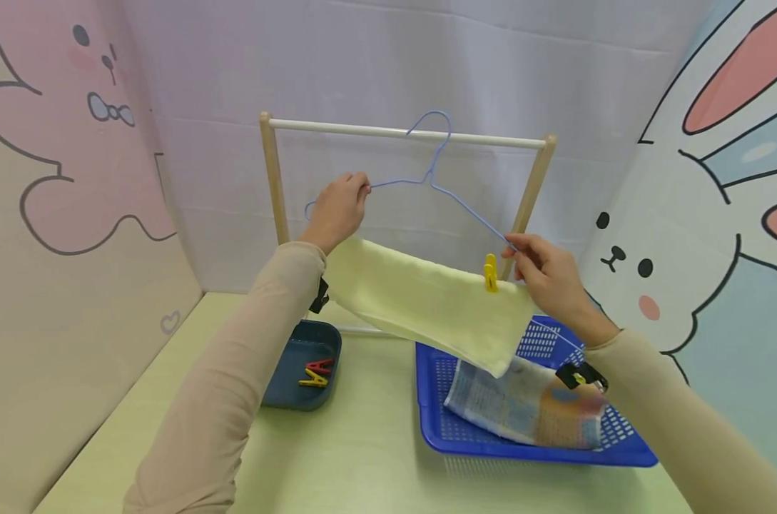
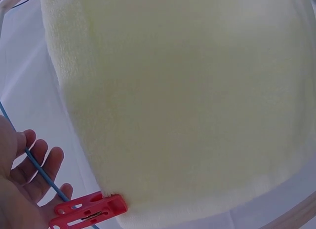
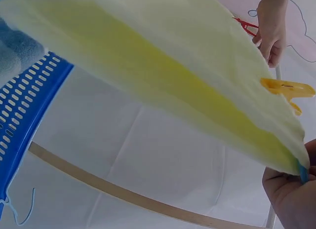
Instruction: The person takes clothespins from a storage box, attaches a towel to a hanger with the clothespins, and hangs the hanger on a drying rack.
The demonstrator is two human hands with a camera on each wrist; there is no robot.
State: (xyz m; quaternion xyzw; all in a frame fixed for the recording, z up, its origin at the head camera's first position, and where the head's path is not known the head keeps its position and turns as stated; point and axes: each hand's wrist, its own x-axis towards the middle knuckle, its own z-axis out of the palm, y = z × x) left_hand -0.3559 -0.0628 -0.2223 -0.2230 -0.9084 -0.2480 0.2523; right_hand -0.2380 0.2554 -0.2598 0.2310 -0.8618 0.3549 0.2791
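A thin blue wire hanger (image 1: pixel 432 173) is held between both hands, its hook overlapping the white bar in the head view. My left hand (image 1: pixel 339 205) grips its left arm with curled fingers. On the right arm, the thumb and fingers of my right hand (image 1: pixel 549 273) pinch the wire. A pale yellow towel (image 1: pixel 427 296) hangs slanted below, lower on the right. One yellow clothespin (image 1: pixel 490 275) bites its upper edge near the right hand. In the left wrist view, a red clothespin (image 2: pixel 116 204) clips the towel's other corner beside the left hand.
A wooden rack with a white bar (image 1: pixel 337 128) stands behind. At right, a blue basket (image 1: pixel 429 421) holds a folded patterned towel (image 1: pixel 523 403) and another hanger. The dark tray (image 1: pixel 298 400) at left contains a red clothespin (image 1: pixel 320 365) and a yellow one (image 1: pixel 312 380).
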